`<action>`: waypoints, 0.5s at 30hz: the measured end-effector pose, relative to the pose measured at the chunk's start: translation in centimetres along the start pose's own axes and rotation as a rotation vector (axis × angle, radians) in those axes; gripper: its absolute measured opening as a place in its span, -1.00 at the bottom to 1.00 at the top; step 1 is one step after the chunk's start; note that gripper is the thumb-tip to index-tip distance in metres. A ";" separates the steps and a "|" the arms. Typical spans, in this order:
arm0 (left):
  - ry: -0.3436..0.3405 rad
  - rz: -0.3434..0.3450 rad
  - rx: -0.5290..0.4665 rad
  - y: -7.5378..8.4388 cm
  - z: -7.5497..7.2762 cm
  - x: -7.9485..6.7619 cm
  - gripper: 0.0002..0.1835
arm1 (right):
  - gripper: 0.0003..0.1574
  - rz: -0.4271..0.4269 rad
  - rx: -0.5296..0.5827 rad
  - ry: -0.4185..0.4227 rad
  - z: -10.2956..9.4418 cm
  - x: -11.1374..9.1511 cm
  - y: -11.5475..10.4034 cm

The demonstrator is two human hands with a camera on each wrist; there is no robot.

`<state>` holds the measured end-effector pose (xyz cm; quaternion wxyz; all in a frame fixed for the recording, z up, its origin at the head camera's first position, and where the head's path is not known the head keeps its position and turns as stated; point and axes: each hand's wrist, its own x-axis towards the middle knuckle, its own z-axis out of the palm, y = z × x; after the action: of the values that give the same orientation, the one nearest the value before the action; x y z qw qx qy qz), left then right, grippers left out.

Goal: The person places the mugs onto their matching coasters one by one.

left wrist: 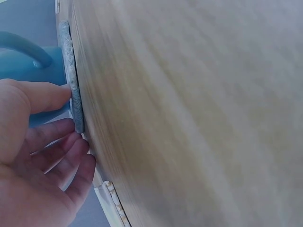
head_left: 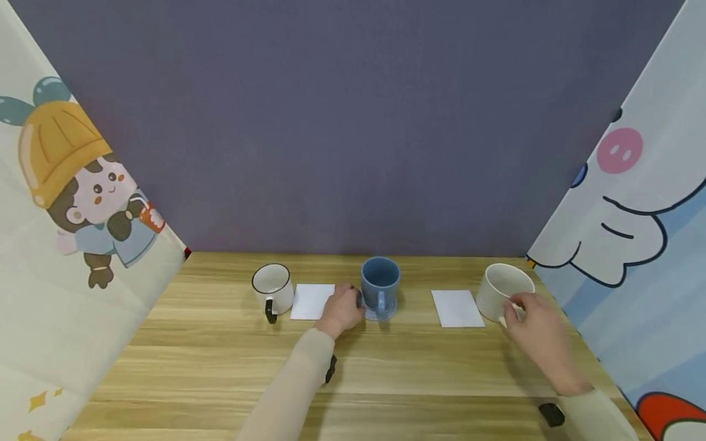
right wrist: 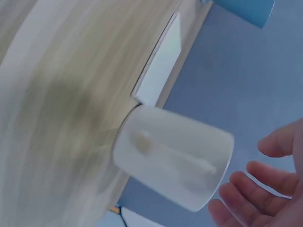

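Note:
My left hand (head_left: pixel 343 309) is beside a blue mug (head_left: pixel 380 280) that stands on a round grey-blue coaster (left wrist: pixel 71 71). In the left wrist view its thumb and fingertips pinch the coaster's edge, below the mug's handle. Over on the right, my right hand (head_left: pixel 537 334) hovers by the rim of a plain white mug (head_left: pixel 493 301). Its fingers (right wrist: pixel 253 189) are loosely bent with nothing between them, and a gap shows between them and the mug in the right wrist view.
A white mug with a dark rim and black handle (head_left: pixel 274 288) stands at left. White square coasters lie on the wooden table (head_left: pixel 408 380), one (head_left: pixel 311 300) by the black-handled mug, another (head_left: pixel 458 308) by the plain white one. A grey panel (head_left: pixel 353 135) rises behind, printed cloths at both sides.

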<state>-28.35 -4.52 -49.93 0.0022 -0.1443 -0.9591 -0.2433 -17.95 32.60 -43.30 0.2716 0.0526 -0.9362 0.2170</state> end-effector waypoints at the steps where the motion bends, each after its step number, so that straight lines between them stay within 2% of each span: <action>1: -0.002 -0.001 -0.003 0.0 0.0 0.0 -0.71 | -0.76 0.020 -0.001 -0.008 -0.1 -0.1 0.4; 6: 0.008 0.000 -0.002 0.0 0.1 0.0 -0.73 | -0.62 0.131 0.004 -0.073 -0.5 -0.3 1.9; 12: 0.014 0.004 0.014 0.2 0.1 -0.2 -0.73 | -0.59 0.183 0.005 -0.093 0.0 -0.3 3.2; 15: 0.016 0.003 0.017 0.3 0.0 -0.3 -0.74 | -0.51 0.248 0.038 -0.122 0.3 -0.4 3.9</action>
<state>-27.99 -4.33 -49.75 0.0116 -0.1440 -0.9608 -0.2365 -18.61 35.97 -45.26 0.1842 -0.0452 -0.9460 0.2629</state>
